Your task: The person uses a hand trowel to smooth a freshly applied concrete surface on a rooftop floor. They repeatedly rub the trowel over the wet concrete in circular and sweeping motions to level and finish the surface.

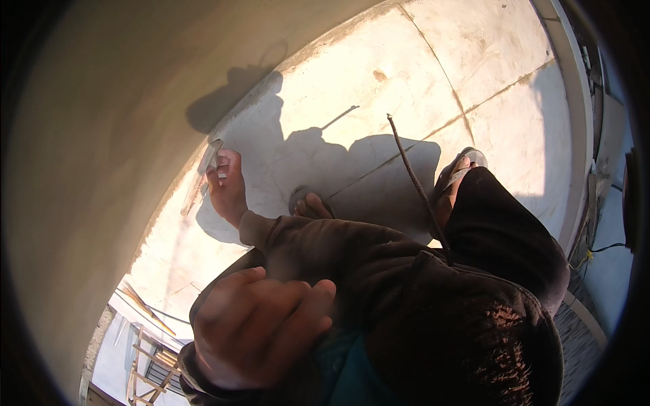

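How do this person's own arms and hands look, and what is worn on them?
The left hand and right hand are bare, without gloves. The right arm wears a long, creased, dark brown sleeve, ending in a cuff at the wrist. The left sleeve is dark too; shade hides its details.

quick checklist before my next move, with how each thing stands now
1. Right hand has a grip on the flat pale piece: ok, fingers curled at it.
2. Left hand free: cannot tell, it is curled close to the camera with its palm hidden.
3. Flat piece touching the wall: cannot tell, it is at the wall's foot.
4. Left foot in full view: not ok, the sleeve covers part of it.
5. Thin dark stick clear of the right hand: ok, they are well apart.
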Tool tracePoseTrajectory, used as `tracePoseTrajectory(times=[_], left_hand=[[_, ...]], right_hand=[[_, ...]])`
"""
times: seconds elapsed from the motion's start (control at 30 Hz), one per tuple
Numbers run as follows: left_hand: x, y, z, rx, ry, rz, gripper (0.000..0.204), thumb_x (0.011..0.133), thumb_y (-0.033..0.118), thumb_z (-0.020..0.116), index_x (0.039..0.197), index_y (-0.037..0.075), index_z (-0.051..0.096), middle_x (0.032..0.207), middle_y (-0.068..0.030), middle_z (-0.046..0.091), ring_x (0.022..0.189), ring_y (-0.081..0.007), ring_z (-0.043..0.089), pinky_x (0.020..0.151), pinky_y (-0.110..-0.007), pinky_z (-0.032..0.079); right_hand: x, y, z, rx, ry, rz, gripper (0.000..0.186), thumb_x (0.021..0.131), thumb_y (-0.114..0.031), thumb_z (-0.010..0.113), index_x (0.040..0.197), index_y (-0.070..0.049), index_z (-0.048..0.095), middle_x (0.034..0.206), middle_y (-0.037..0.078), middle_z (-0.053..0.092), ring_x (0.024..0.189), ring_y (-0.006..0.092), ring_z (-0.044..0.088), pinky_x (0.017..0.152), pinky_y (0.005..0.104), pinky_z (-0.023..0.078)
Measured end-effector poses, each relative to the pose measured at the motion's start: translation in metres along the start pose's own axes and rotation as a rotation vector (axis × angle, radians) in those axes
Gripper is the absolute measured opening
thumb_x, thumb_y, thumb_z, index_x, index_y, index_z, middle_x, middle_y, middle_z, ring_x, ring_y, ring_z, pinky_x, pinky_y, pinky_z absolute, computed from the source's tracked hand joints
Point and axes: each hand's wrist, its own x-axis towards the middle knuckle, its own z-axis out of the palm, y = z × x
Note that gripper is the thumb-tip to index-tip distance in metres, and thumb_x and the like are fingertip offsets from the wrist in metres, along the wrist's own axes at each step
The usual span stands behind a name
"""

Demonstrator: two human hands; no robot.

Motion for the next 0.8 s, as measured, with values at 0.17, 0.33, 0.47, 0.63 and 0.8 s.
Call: tracePoseTrajectory(times=[0.17, 0.33, 0.47, 0.63, 0.8], left_hand=[[-0.018, -0.007, 0.002, -0.038, -0.015, -0.017, 0.027, 0.083, 0.027, 0.079, 0.105, 0.01, 0.077, 0.089, -0.003, 0.071, 0.079, -0.0197, 0.067, 0.077, -0.039, 0.055], [-0.01, -0.002, 0.006, -0.122, 0.01, 0.041, 0.029, 0.08, 0.025, 0.082, 0.103, 0.007, 0.077, 0.089, -0.0058, 0.072, 0.079, -0.0231, 0.069, 0.075, -0.042, 0.055], [-0.007, 0.0, 0.006, -0.135, 0.001, 0.024, 0.03, 0.081, 0.026, 0.081, 0.105, 0.008, 0.077, 0.089, -0.0058, 0.071, 0.078, -0.0229, 0.069, 0.077, -0.042, 0.056], [0.001, 0.011, 0.0, -0.105, -0.033, 0.039, 0.024, 0.086, 0.025, 0.076, 0.105, 0.011, 0.076, 0.09, -0.0042, 0.071, 0.081, -0.0213, 0.068, 0.084, -0.042, 0.056], [0.005, 0.012, 0.005, -0.045, -0.04, 0.086, 0.026, 0.089, 0.03, 0.074, 0.106, 0.011, 0.076, 0.089, -0.0036, 0.071, 0.08, -0.0201, 0.068, 0.084, -0.043, 0.056]], right_hand=[[0.152, -0.124, -0.148, 0.07, 0.39, -0.433, 0.044, 0.098, -0.01, 0.05, 0.14, 0.004, 0.045, 0.121, 0.013, 0.056, 0.102, 0.0164, 0.054, 0.09, 0.0298, 0.046], [0.28, -0.278, -0.29, 0.184, 0.481, -0.595, 0.029, 0.092, -0.013, 0.05, 0.112, 0.005, 0.061, 0.101, 0.015, 0.066, 0.087, 0.0283, 0.067, 0.07, 0.0409, 0.055], [0.326, -0.303, -0.321, 0.093, 0.556, -0.481, 0.029, 0.093, -0.016, 0.056, 0.106, 0.009, 0.063, 0.094, 0.014, 0.067, 0.07, 0.0259, 0.066, 0.061, 0.0405, 0.055], [0.331, -0.288, -0.324, -0.043, 0.475, -0.43, 0.029, 0.094, -0.016, 0.058, 0.106, 0.009, 0.065, 0.089, 0.011, 0.068, 0.071, 0.0216, 0.064, 0.06, 0.0366, 0.051], [0.267, -0.238, -0.261, -0.076, 0.391, -0.469, 0.028, 0.097, -0.011, 0.05, 0.112, 0.006, 0.066, 0.082, 0.009, 0.066, 0.064, 0.0173, 0.06, 0.056, 0.0321, 0.048]])
